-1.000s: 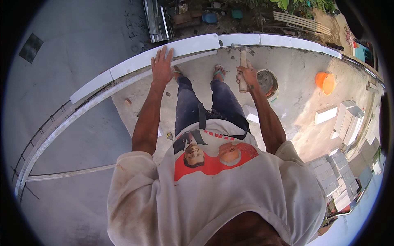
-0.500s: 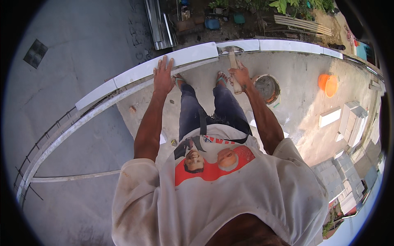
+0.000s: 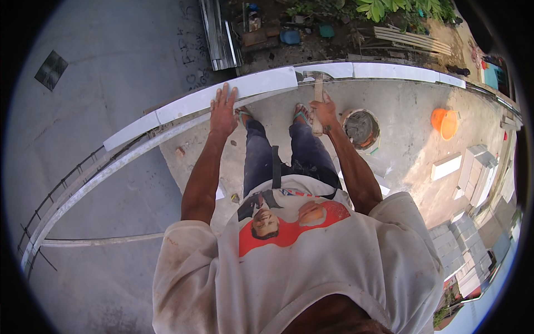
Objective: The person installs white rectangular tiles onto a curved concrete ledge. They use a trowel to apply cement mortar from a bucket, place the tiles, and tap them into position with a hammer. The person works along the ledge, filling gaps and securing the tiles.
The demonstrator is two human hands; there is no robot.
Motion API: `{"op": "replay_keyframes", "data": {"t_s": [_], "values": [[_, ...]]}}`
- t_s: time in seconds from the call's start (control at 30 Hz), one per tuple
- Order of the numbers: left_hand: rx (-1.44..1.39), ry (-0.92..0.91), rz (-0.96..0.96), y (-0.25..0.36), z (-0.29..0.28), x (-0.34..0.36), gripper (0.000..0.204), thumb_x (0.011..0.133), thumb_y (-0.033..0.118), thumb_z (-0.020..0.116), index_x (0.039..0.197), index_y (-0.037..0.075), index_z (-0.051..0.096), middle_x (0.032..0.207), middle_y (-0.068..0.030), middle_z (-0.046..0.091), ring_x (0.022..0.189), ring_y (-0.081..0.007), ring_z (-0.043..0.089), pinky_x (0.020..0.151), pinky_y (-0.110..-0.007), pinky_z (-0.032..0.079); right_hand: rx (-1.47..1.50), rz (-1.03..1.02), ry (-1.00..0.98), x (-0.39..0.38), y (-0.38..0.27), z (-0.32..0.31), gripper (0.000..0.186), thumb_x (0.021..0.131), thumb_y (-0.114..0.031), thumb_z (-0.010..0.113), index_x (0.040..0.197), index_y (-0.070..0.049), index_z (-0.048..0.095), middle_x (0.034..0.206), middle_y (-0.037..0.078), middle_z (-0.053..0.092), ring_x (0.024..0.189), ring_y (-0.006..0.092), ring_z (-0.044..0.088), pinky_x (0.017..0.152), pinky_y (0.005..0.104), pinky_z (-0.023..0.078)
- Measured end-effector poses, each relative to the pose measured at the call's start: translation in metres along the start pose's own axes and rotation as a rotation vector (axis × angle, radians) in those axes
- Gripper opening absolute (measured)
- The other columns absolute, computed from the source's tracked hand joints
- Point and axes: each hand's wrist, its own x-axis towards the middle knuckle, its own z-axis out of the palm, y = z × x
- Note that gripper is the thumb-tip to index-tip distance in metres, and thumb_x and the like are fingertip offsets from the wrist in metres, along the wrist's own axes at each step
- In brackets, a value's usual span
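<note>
A row of white blocks forms a low wall top that curves across my view. My left hand (image 3: 223, 114) lies on the near edge of a long white block (image 3: 258, 84), fingers stretched out. My right hand (image 3: 325, 113) is wrapped round the wooden handle of a hammer (image 3: 319, 88). The hammer's dark metal head is at the right end of that long block, beside the neighbouring white block (image 3: 340, 70). Whether the head touches either block, I cannot tell. A thin line runs along the near side of the row.
Right of my feet stands a round bucket of grey mortar (image 3: 361, 129). Farther right are an orange bucket (image 3: 446, 123), a loose white block (image 3: 446, 166) and stacked blocks (image 3: 474, 173). A pale rail (image 3: 105, 164) and rods curve at left. Metal sheets (image 3: 216, 36) lie beyond the wall.
The view has shifted slightly, so the wall sits a little lower. The hammer handle is more upright. My left hand stays on the long block.
</note>
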Motion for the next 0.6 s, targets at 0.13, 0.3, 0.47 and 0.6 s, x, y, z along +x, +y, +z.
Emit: {"op": "replay_keyframes", "data": {"t_s": [0.13,0.3,0.47,0.6], "values": [[0.013,0.019,0.012,-0.006,0.001,-0.001,0.100,0.087,0.008,0.081,0.170,0.025,0.027,0.180,-0.0087,0.014,0.165,-0.0381,0.017,0.130,-0.061,0.024,-0.003,-0.029,-0.002,0.001,0.007,0.006,0.048,0.093,-0.004,0.067,0.136,-0.008,0.048,0.078,0.009,0.059,0.048,0.0206,0.057,0.039,0.0401,0.048],[0.008,-0.005,0.027,0.002,-0.014,0.004,0.101,0.087,0.007,0.082,0.170,0.024,0.027,0.180,-0.0085,0.014,0.165,-0.0377,0.017,0.130,-0.061,0.023,-0.052,0.047,-0.040,-0.001,-0.010,-0.001,0.060,0.092,-0.003,0.068,0.146,-0.009,0.043,0.079,0.009,0.058,0.049,0.0203,0.058,0.041,0.0395,0.050],[-0.020,-0.010,0.031,0.007,-0.008,0.000,0.108,0.081,0.004,0.084,0.171,0.017,0.026,0.180,-0.0148,0.010,0.164,-0.0438,0.016,0.126,-0.068,0.023,-0.123,0.056,-0.030,-0.012,-0.017,-0.010,0.090,0.094,-0.006,0.070,0.172,-0.021,0.025,0.080,0.005,0.059,0.054,0.0165,0.059,0.046,0.0374,0.052],[-0.060,0.009,0.141,0.005,0.005,0.004,0.113,0.075,0.003,0.086,0.170,0.012,0.026,0.177,-0.0224,0.017,0.160,-0.0520,0.021,0.123,-0.070,0.028,-0.125,-0.026,0.057,-0.040,0.012,-0.060,0.084,0.090,-0.011,0.076,0.163,-0.007,0.036,0.084,0.008,0.063,0.056,0.0167,0.061,0.048,0.0359,0.052]]}}
